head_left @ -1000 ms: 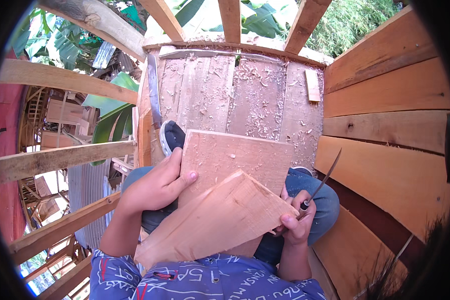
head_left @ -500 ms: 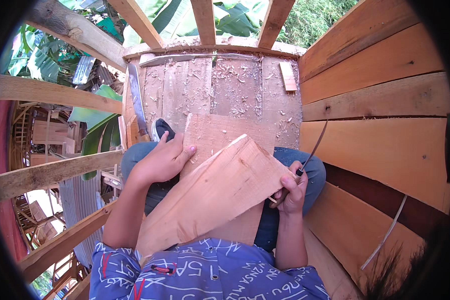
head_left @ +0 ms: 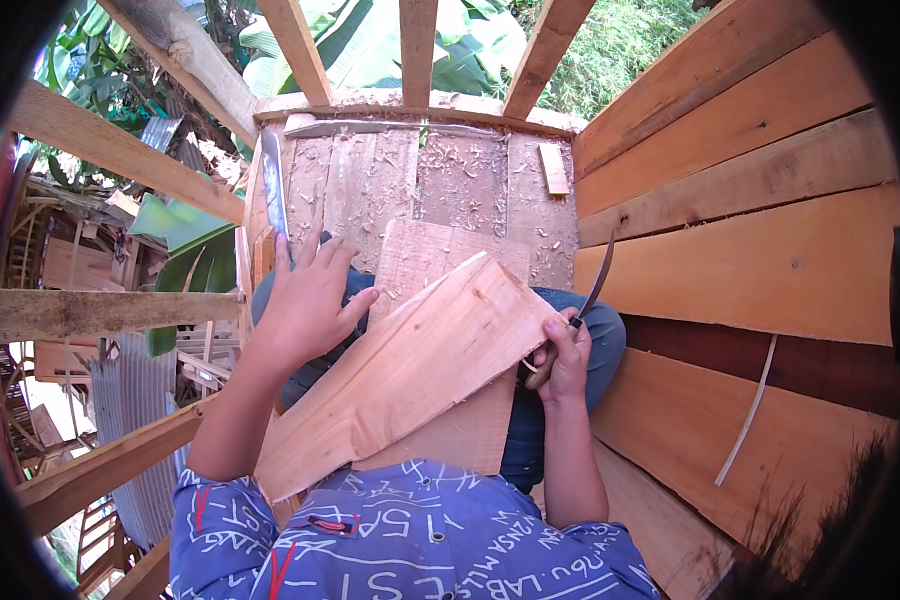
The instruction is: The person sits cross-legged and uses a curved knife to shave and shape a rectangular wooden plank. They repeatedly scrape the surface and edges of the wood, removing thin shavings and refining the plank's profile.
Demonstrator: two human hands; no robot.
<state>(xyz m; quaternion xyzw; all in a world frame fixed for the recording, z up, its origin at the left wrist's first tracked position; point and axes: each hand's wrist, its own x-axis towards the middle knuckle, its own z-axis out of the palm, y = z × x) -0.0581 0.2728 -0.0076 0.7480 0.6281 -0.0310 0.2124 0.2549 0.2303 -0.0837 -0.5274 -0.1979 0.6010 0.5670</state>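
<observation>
My right hand (head_left: 564,362) is closed round the handle of a knife (head_left: 598,284), whose narrow curved blade points up and away. A thin pale strip shows under its fingers, beside the right corner of a tapered wooden board (head_left: 410,365). That board lies slanted across my lap, on top of a second flat board (head_left: 440,250). My left hand (head_left: 313,292) hovers over my left knee, fingers spread and holding nothing. Its fingertips are by the lower end of a long machete blade (head_left: 273,185); the machete's handle is hidden behind the hand.
Wood shavings litter the plank floor (head_left: 395,175). A small wood block (head_left: 553,169) lies at the far right, and a long thin blade-like piece (head_left: 350,127) along the far edge. Plank walling (head_left: 740,270) rises on the right; open wooden rails (head_left: 105,315) stand on the left.
My left hand has moved away from the boards' edge, forward and left toward the machete, and its fingers have spread. My right hand keeps hold of the knife. The view has shifted slightly.
</observation>
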